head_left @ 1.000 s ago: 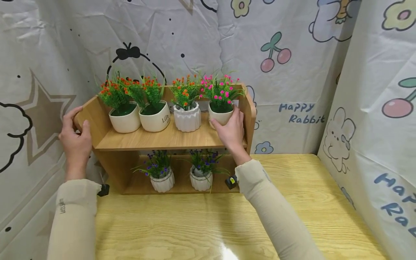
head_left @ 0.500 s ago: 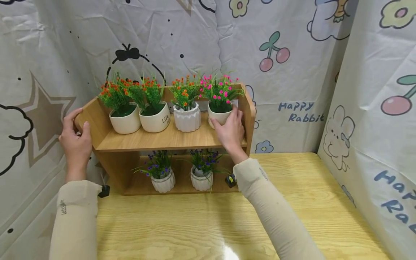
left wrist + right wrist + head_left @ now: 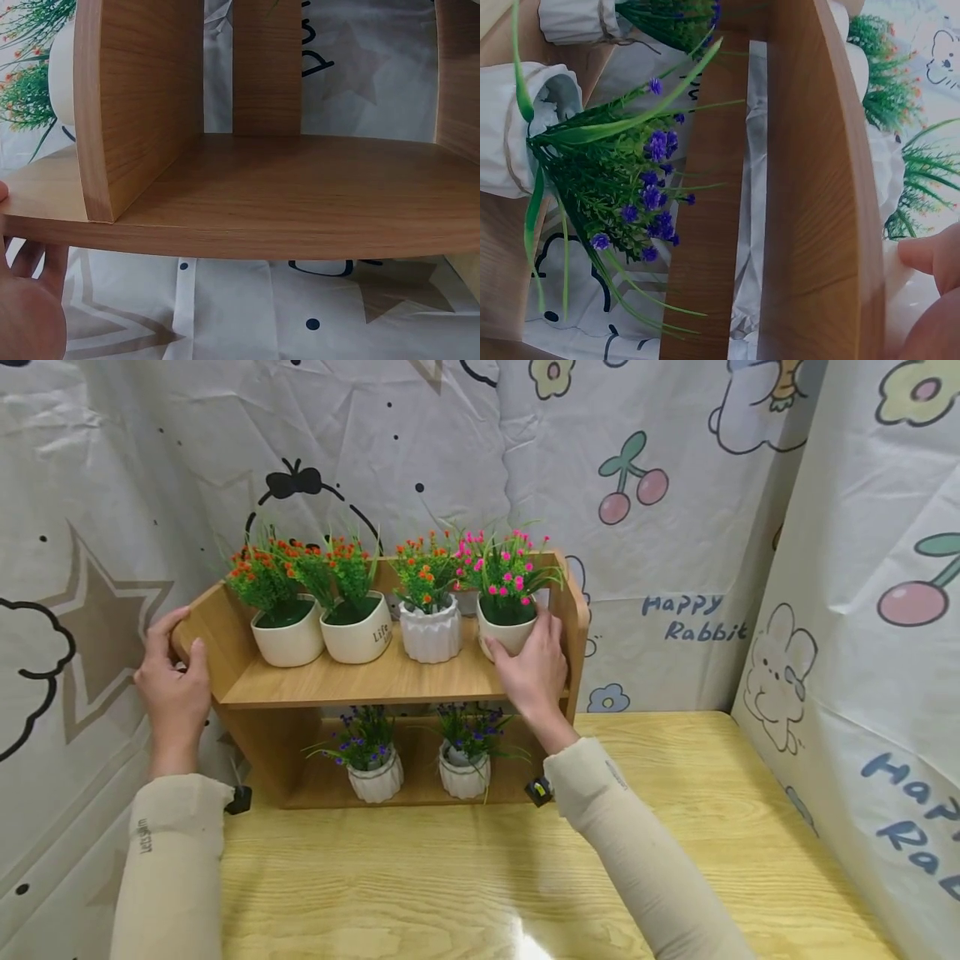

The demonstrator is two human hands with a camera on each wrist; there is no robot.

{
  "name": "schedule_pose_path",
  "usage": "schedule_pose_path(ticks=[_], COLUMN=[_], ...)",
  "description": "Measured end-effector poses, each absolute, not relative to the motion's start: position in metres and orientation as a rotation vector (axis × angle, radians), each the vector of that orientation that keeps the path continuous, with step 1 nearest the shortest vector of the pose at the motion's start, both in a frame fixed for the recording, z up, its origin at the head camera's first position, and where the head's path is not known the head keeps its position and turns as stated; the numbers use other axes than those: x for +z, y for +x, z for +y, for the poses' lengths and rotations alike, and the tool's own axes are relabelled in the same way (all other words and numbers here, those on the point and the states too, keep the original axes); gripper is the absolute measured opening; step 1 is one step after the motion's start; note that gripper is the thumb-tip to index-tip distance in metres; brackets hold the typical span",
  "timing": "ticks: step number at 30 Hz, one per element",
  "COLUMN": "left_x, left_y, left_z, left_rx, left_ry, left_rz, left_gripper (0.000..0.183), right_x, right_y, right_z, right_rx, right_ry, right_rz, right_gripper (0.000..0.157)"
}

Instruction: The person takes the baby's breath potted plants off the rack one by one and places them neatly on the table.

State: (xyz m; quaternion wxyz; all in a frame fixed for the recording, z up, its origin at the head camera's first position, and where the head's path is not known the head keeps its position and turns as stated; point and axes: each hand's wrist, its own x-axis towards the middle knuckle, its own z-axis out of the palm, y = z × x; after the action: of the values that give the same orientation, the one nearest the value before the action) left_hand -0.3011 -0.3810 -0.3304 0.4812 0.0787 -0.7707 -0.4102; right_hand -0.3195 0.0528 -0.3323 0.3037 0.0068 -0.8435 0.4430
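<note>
Head: right grip (image 3: 534,664) clasps pink-flowered pot (image 3: 504,631), right end of shelf's (image 3: 330,687) upper tier; left grip (image 3: 174,693) clasps shelf's left side. Left wrist: fingers wrap edge; brace lightly. Right wrist: thumb against pot; best kept upright, clear of neighbouring ribbed pot (image 3: 885,172).

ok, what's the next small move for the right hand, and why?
I'd probably ease the right hand off the pink-flowered pot. It looks upright and in row with the three orange-flowered pots on the top board, though fingers partly hide its base. The left hand grips the shelf at its side.
</note>
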Motion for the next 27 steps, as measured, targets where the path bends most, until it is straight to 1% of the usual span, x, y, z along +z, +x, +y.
schedule_pose_path(ticks=[10, 20, 27], left_x=[-0.330, -0.325, -0.328], left_y=[-0.299, -0.295, -0.298], left_z=[-0.381, -0.370, -0.373], left_rx=[-0.995, -0.989, -0.982], left_ry=[0.158, 0.240, 0.246], left_rz=[-1.885, -1.885, -1.912], left_gripper=[0.042, 0.042, 0.042], right_x=[-0.334, -0.333, -0.342], right_y=[-0.286, -0.244, -0.214], right_z=[0.059, 0.071, 0.085], right_rx=[1.159, 1.177, 1.185], right_ry=[0.114, 0.230, 0.274], right_rz=[-2.191, -2.163, -2.185], right_gripper=[0.086, 0.089, 0.090])
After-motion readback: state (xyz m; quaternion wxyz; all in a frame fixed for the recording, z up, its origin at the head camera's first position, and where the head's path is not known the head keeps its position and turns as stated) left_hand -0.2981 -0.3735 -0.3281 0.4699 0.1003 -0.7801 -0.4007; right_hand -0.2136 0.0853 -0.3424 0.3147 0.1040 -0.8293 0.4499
